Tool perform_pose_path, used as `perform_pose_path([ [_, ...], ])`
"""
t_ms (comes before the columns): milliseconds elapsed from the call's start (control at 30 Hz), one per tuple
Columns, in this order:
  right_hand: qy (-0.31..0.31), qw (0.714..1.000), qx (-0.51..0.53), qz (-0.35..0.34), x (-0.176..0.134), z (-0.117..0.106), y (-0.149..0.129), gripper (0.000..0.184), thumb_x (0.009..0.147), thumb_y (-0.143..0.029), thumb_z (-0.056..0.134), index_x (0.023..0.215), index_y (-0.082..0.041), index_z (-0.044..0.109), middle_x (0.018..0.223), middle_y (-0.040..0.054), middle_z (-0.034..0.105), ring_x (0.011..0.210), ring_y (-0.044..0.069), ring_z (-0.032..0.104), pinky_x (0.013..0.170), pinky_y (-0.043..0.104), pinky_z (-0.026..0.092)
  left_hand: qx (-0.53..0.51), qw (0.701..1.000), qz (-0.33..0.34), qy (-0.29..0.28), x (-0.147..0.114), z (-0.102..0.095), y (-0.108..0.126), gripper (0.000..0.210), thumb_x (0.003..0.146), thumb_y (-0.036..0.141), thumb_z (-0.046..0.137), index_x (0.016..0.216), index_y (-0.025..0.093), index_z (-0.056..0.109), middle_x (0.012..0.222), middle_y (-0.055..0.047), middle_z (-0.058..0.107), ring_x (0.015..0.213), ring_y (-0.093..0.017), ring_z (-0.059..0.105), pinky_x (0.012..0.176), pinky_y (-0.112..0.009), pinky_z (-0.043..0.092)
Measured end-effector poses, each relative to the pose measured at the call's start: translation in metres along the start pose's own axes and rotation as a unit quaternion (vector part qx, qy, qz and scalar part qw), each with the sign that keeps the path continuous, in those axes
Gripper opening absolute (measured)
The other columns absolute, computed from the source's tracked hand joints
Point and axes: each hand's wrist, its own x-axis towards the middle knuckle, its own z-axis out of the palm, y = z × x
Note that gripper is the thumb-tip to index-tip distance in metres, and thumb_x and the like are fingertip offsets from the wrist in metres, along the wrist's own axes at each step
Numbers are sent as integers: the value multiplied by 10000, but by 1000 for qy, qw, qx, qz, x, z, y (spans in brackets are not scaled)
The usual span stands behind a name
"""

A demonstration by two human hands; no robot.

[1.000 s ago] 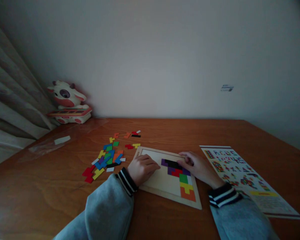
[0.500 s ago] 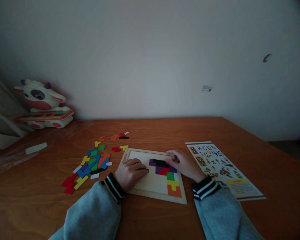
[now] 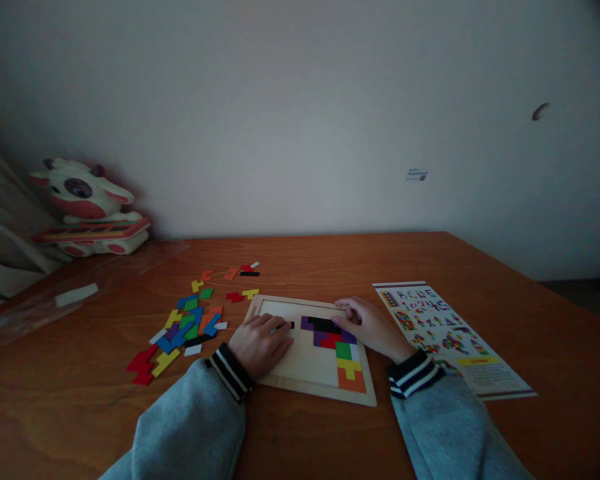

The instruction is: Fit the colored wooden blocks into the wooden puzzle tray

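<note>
My left hand (image 3: 261,345) is over the left half of a wooden puzzle board (image 3: 305,363), its fingers closed around a black puzzle piece (image 3: 293,325) that shows partly between them. My right hand (image 3: 373,327) rests on the board's upper right, fingers bent near the rim and thumb apart, touching the laid pieces. Under and beside that thumb lie a black piece (image 3: 320,325) and a purple piece (image 3: 307,323). Below them are a red piece (image 3: 330,341), a green piece (image 3: 343,350), a yellow piece (image 3: 349,368) and an orange piece (image 3: 351,381).
Loose coloured pieces (image 3: 187,323) are spread left of the board, with several more behind it. A printed pattern sheet (image 3: 450,337) lies to the right. At the far left stands a cow-shaped toy keyboard (image 3: 93,210) by the wall, and clear plastic with a white strip (image 3: 77,295) lies before it.
My left hand has shifted the black piece slightly up and away, and its fingers now lie flatter over the board. My right hand stays in place. The view has tilted slightly.
</note>
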Motion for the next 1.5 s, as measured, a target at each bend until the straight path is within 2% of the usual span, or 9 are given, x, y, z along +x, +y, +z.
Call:
perform_pose_path([
  [100, -1, 1000, 0, -1, 0, 1, 2, 376, 870, -477, 598, 1100, -183, 645, 812, 36, 610, 742, 186, 576, 684, 313, 449, -5, 1000, 15, -8, -1, 0, 1, 241, 961, 292, 459, 1010, 170, 661, 931, -79, 707, 831, -207, 667, 723, -342, 572],
  [333, 1, 1000, -2, 3, 0, 0, -1, 378, 873, -467, 598, 1110, -177, 643, 825, 43, 609, 753, 192, 575, 675, 315, 449, -50, 998, -18, -34, -2, 5, 3, 309, 937, 371, 513, 1095, 140, 644, 1138, -126, 663, 1058, -277, 625, 855, -422, 566],
  [700, -1, 1000, -7, 3, -1, 1, 0, 380, 876, -473, 585, 1119, -186, 643, 832, 47, 619, 759, 192, 576, 683, 315, 448, -70, 997, -19, -34, 1, 2, 6, 346, 956, 409, 464, 1113, 153, 636, 1097, -116, 642, 1044, -269, 603, 905, -438, 537],
  [900, -2, 1000, -3, 6, 0, 1, -1, 359, 872, -460, 595, 1096, -185, 651, 827, 46, 616, 754, 186, 573, 688, 311, 451, -70, 996, -15, -52, -1, 2, 6, 344, 966, 393, 445, 1119, 147, 630, 1086, -116, 640, 998, -256, 618, 856, -421, 557],
  [1500, 1, 1000, -3, 2, 0, 0, -1, 363, 863, -439, 616, 1108, -173, 648, 821, 40, 618, 744, 179, 573, 680, 307, 445, -102, 993, -12, -61, -2, 3, 2, 363, 970, 393, 439, 1153, 133, 615, 1133, -124, 631, 1070, -261, 588, 905, -413, 545],
])
